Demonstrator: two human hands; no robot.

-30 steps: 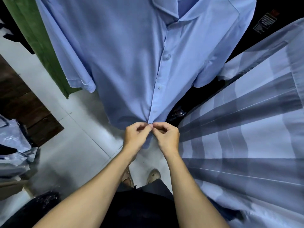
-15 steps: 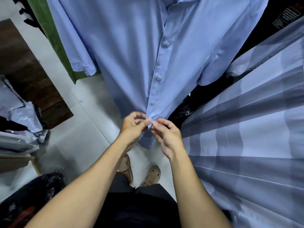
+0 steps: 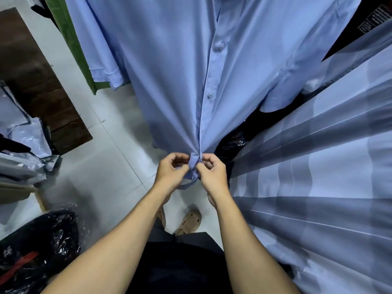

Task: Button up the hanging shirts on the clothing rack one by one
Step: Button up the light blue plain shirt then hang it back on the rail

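A light blue short-sleeved shirt (image 3: 176, 66) hangs in front of me, its front placket closed with buttons (image 3: 220, 46) down the middle. At the bottom of that placket my left hand (image 3: 172, 172) pinches the left edge of the hem. My right hand (image 3: 212, 174) pinches the right edge, and the fingertips of both meet over the bunched cloth. The lowest button is hidden under my fingers. A blue-and-grey striped shirt (image 3: 318, 166) hangs close on the right.
A green garment (image 3: 70, 43) hangs behind the blue shirt at the left. On the pale tiled floor (image 3: 95, 166) lie plastic-wrapped bundles (image 3: 23, 141), a dark wooden board (image 3: 36, 88) and a black plastic bag (image 3: 42, 240). My sandalled feet (image 3: 189, 221) stand below the hem.
Both hands slid down the placket to the hem and now bunch the cloth between their fingertips. The view has drawn closer to the shirt.
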